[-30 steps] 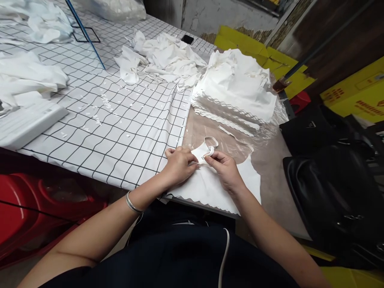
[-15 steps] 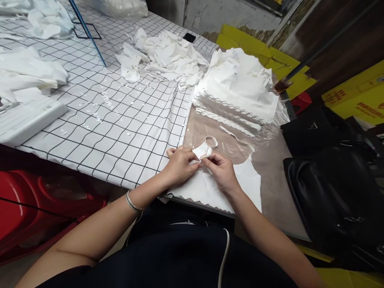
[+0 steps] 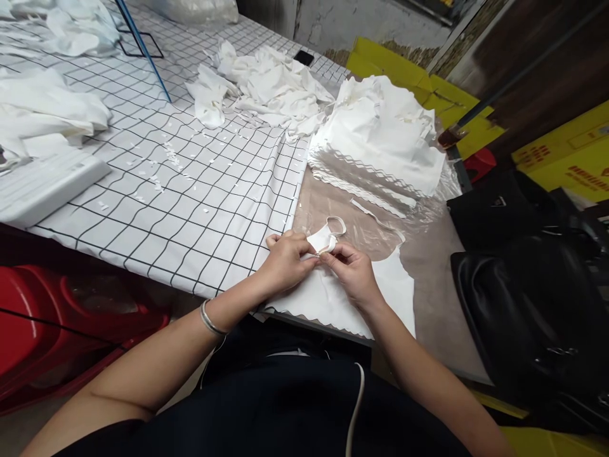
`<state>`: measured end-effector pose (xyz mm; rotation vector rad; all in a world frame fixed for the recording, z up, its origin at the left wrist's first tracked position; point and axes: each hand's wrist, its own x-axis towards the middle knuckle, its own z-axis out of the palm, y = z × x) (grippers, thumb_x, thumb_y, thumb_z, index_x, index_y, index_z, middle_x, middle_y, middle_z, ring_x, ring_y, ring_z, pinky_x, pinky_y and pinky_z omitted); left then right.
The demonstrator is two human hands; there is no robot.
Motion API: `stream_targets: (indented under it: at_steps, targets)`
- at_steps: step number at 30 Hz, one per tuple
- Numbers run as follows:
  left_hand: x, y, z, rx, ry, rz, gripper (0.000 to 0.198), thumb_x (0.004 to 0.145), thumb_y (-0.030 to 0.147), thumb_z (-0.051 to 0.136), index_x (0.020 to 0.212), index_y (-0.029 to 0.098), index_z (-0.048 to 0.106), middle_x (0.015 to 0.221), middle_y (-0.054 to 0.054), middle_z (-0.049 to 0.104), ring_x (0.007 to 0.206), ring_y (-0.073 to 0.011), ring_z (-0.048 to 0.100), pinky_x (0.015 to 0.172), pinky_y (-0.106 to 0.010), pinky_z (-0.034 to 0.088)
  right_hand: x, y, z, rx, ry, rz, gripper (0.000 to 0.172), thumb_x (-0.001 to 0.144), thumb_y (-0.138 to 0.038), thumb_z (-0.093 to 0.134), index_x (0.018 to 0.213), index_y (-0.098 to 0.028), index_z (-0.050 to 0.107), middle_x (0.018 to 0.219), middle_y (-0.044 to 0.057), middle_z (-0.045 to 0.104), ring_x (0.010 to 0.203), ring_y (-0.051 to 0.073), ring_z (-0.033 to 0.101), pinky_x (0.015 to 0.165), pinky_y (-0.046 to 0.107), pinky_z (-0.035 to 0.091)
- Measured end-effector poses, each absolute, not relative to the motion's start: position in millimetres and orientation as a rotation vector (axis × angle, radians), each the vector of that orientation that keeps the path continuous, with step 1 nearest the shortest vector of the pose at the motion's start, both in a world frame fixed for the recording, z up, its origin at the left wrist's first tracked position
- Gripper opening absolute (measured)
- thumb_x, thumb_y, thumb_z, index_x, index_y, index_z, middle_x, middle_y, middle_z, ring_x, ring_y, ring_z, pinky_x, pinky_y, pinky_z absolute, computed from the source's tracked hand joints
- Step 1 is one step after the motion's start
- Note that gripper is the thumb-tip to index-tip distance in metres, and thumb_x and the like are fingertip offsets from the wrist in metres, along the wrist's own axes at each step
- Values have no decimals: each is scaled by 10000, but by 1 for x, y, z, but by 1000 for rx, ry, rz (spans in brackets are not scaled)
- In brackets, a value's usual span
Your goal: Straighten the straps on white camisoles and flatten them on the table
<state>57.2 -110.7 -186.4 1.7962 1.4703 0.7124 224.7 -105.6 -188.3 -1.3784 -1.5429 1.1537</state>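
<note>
A white garment (image 3: 392, 285) with straps and a scalloped hem lies flat at the table's near edge. My left hand (image 3: 288, 260) pinches the garment by its strap end, fingers pressed together. Right beside it, my right hand (image 3: 349, 270) grips the same part between thumb and forefinger, the fingertips of both hands almost touching. A loop of strap (image 3: 336, 224) stands up just beyond the fingers. The other strap trails away toward the back right. What exactly lies between the fingertips is too small to make out.
Behind the garment stands a stack of white garments (image 3: 380, 139) on clear plastic. Crumpled white cloth (image 3: 271, 82), a phone (image 3: 303, 58) and small white scraps (image 3: 174, 155) lie on the checked tablecloth. A black bag (image 3: 514, 317) sits at right, a red stool (image 3: 42, 330) at left.
The view has shifted very slightly. Both hands keep their hold on the garment's strap in almost the same place.
</note>
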Motion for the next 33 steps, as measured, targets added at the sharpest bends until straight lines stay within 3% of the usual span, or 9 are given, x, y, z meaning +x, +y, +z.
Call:
stream_targets:
  at_steps: [8, 18, 21, 27, 30, 33]
  targets:
    - [59, -113, -184, 1774, 1451, 767, 117, 815, 291, 679, 732, 216, 713, 785, 0, 642, 915, -208, 522, 903, -412, 242, 228, -104, -175, -1305, -1823, 778, 94, 761, -258, 692, 689, -222, 643, 757, 23, 581, 766, 189, 550, 759, 343, 435]
    - [60, -113, -185, 1872, 1510, 755, 170, 840, 286, 663, 702, 194, 698, 793, -18, 651, 891, -204, 525, 875, -413, 240, 232, -99, -164, -1261, -2166, 511, 116, 809, -209, 590, 698, -230, 613, 812, 62, 613, 838, 239, 548, 817, 393, 434]
    - [59, -112, -187, 1902, 1486, 738, 164, 835, 293, 666, 704, 198, 690, 818, -21, 661, 916, -216, 525, 874, -416, 235, 235, -94, -163, -1354, -2078, 726, 110, 771, -246, 640, 667, -223, 609, 790, 42, 609, 796, 215, 553, 777, 372, 440]
    - [58, -110, -192, 1956, 1430, 622, 160, 817, 296, 679, 698, 191, 667, 908, -29, 698, 959, -240, 517, 851, -424, 228, 225, -84, -162, -1376, -1348, 1689, 224, 637, -327, 762, 761, -202, 624, 796, 9, 664, 733, 163, 592, 708, 315, 475]
    - [57, -110, -191, 2022, 1453, 557, 148, 810, 310, 694, 729, 191, 661, 882, -41, 703, 963, -260, 517, 852, -437, 222, 219, -61, -153, -1311, -1070, 1790, 245, 622, -250, 776, 791, -206, 604, 783, 9, 682, 753, 165, 623, 726, 310, 504]
    - [56, -107, -187, 2063, 1455, 492, 170, 806, 322, 697, 730, 185, 630, 796, -42, 684, 940, -266, 523, 850, -437, 225, 216, -22, -143, -1281, -1026, 1702, 151, 714, -181, 703, 823, -208, 602, 812, 19, 697, 792, 165, 637, 763, 313, 526]
